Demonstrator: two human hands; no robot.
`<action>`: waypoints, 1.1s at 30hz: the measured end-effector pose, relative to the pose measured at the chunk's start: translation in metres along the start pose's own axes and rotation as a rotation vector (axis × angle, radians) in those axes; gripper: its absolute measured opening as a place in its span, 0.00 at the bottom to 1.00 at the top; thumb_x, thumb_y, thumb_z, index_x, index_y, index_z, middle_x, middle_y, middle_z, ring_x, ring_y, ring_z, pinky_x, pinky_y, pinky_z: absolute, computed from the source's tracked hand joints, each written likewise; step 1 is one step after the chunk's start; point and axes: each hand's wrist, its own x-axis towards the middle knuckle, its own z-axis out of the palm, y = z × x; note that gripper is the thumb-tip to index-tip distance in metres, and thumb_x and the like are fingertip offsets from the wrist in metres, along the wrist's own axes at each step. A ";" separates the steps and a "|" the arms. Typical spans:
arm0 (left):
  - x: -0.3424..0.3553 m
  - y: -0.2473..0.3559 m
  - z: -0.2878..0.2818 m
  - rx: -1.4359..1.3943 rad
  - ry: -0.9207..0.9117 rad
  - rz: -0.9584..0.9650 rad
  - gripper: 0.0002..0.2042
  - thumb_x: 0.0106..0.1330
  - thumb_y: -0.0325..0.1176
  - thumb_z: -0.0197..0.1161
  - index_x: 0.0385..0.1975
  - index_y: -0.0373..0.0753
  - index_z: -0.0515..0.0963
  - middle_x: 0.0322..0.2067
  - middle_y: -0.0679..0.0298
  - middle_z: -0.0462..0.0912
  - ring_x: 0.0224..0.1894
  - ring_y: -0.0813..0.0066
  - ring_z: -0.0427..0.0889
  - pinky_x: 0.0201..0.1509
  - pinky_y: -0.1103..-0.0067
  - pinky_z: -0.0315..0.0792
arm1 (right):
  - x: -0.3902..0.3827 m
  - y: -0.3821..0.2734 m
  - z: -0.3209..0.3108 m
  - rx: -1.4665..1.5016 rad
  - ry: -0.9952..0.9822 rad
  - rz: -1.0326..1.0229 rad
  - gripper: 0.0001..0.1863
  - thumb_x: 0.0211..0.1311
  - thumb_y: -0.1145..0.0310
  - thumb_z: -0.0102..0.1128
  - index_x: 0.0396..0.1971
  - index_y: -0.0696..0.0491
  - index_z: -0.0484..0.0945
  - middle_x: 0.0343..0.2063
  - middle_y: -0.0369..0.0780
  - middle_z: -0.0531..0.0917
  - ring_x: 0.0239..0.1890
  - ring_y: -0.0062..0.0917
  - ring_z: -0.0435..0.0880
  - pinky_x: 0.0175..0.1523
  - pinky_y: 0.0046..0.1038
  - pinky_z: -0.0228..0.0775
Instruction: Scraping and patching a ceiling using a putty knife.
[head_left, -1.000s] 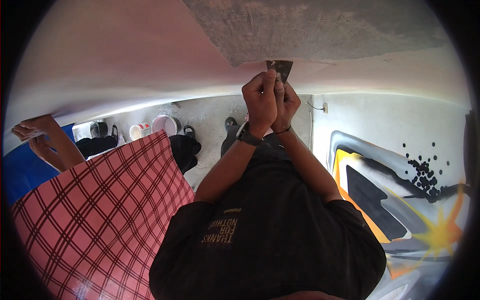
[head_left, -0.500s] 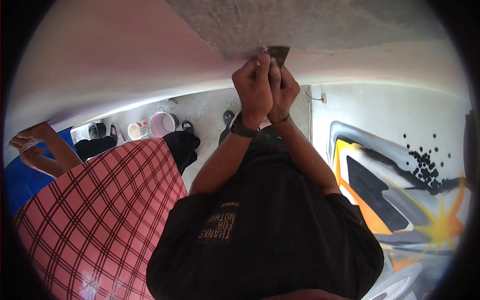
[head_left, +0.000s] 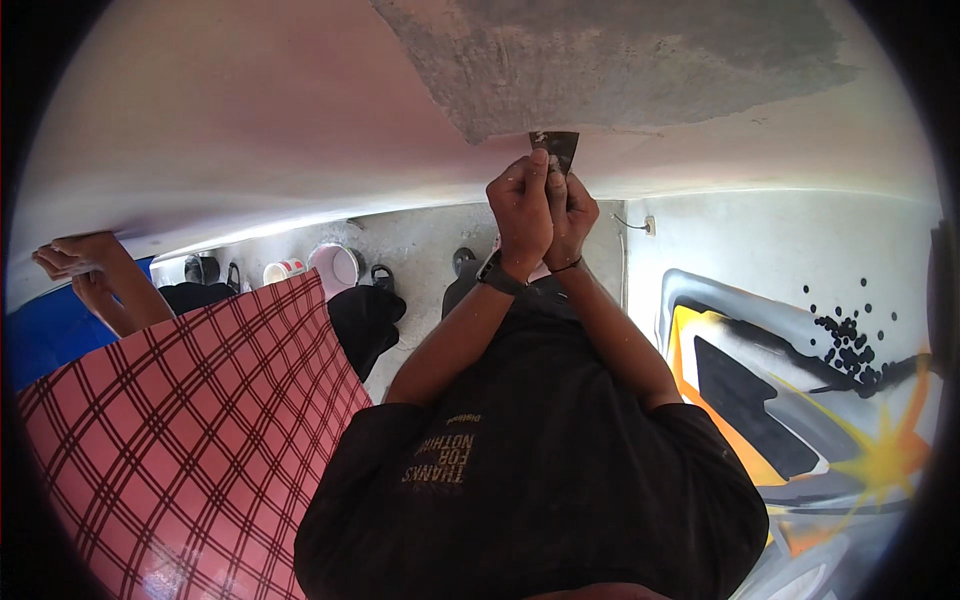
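My left hand point(head_left: 521, 212), with a dark watch at its wrist, and my right hand point(head_left: 572, 212), with a thin band, are raised side by side before a pinkish wall point(head_left: 250, 110). Both are closed on a putty knife point(head_left: 562, 146), whose handle is hidden among my fingers. Its dark, flared blade points up and bears pale smears. The blade's edge lies at the lower border of a rough grey patch point(head_left: 620, 70) on the wall; whether it touches cannot be made out.
To my left are a co-worker's hands point(head_left: 85, 262) near the wall and pink plaid cloth point(head_left: 200, 430). Beyond stand a pinkish bucket point(head_left: 340, 264), a smaller white tub point(head_left: 283, 270) and a dark container point(head_left: 202, 269). A painted side wall point(head_left: 800, 215) with a cable outlet point(head_left: 649, 226) rises right.
My hands and the putty knife have come lower in the view, and the blade has turned to show more of its face. The view has shifted slightly, showing more grey patch.
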 end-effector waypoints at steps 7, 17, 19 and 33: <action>0.010 0.002 0.006 0.020 -0.024 0.031 0.17 0.75 0.34 0.59 0.24 0.29 0.76 0.20 0.69 0.76 0.26 0.86 0.67 0.29 0.81 0.66 | 0.012 -0.017 0.003 -0.044 0.031 -0.032 0.15 0.75 0.66 0.54 0.29 0.61 0.75 0.19 0.37 0.71 0.27 0.15 0.64 0.29 0.24 0.62; 0.001 0.009 0.004 -0.008 -0.018 0.022 0.18 0.76 0.37 0.58 0.23 0.33 0.76 0.23 0.75 0.74 0.29 0.89 0.66 0.31 0.84 0.63 | 0.000 -0.019 -0.003 -0.086 -0.015 -0.020 0.13 0.74 0.67 0.54 0.33 0.61 0.78 0.20 0.41 0.74 0.27 0.16 0.67 0.30 0.26 0.65; -0.004 0.005 0.002 0.007 -0.026 0.015 0.18 0.77 0.37 0.58 0.24 0.33 0.76 0.22 0.75 0.74 0.29 0.89 0.66 0.31 0.85 0.63 | 0.006 -0.027 -0.003 -0.114 -0.005 0.035 0.14 0.75 0.66 0.54 0.29 0.61 0.76 0.19 0.39 0.72 0.26 0.16 0.65 0.29 0.26 0.63; 0.003 -0.007 0.010 0.016 -0.066 0.016 0.17 0.77 0.36 0.58 0.27 0.31 0.79 0.24 0.73 0.78 0.30 0.89 0.69 0.32 0.85 0.66 | 0.007 -0.003 -0.008 0.007 0.032 0.020 0.17 0.75 0.66 0.53 0.26 0.60 0.73 0.19 0.34 0.69 0.26 0.14 0.63 0.29 0.23 0.60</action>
